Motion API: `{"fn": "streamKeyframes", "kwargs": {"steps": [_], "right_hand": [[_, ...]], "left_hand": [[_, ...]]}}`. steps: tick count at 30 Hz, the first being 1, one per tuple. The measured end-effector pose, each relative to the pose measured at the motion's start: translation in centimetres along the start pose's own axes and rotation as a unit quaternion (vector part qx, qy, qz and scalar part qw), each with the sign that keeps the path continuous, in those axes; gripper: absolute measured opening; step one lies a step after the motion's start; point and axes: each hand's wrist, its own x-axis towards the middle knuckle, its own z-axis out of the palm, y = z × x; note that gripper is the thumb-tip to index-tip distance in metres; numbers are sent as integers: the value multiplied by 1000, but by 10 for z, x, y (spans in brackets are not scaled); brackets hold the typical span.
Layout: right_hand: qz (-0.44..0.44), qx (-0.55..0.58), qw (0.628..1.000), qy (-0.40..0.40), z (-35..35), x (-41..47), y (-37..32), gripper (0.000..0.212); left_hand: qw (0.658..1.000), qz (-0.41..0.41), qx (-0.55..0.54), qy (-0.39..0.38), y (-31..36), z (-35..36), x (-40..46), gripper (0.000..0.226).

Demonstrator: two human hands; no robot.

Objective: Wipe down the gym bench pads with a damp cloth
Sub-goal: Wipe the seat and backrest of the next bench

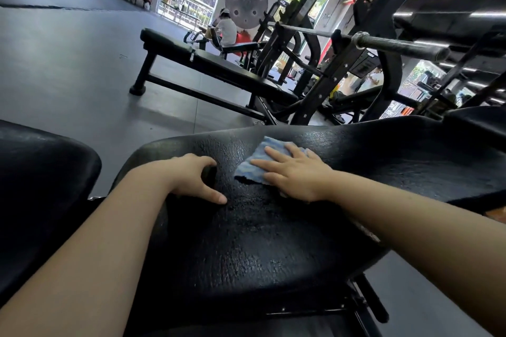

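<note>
Right hand lying flat, fingers straight and spread, pressing the blue cloth down onto the black bench pad. Cloth sitting on the far half of the pad, crumpled, its near-left corner sticking out past the fingertips. Left hand resting on the same pad just left of the cloth, not touching it; fingers curling loosely, thumb stretching along the surface, holding nothing. The two hands lying apart, with bare pad between them. Pad surface showing a cracked, pebbled texture, catching a sheen near the cloth. Second dark pad sitting to the left. Beyond: another bench standing on grey floor, barbell resting on a rack, a seated person by the windows.
</note>
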Motion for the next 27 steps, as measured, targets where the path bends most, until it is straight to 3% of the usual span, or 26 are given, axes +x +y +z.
{"fn": "streamKeyframes", "kwargs": {"steps": [6, 9, 15, 20, 23, 27], "right_hand": [[229, 34, 973, 15, -13, 41, 54, 53], [211, 45, 976, 21, -16, 64, 17, 54], [47, 22, 999, -3, -7, 74, -69, 52], [-57, 1, 998, 14, 0, 38, -71, 49], [-26, -13, 999, 15, -7, 33, -25, 56], [156, 11, 988, 3, -14, 43, 46, 64]], "left_hand": [[1000, 0, 21, 1, 0, 2, -2, 99], [1000, 4, 26, -1, 0, 1, -2, 100], [1000, -2, -15, 8, -14, -17, -11, 89], [1000, -16, 5, -1, -25, -21, -8, 105], [999, -6, -18, -28, -21, -18, -5, 103], [999, -1, -17, -34, -22, -16, -6, 98]]}}
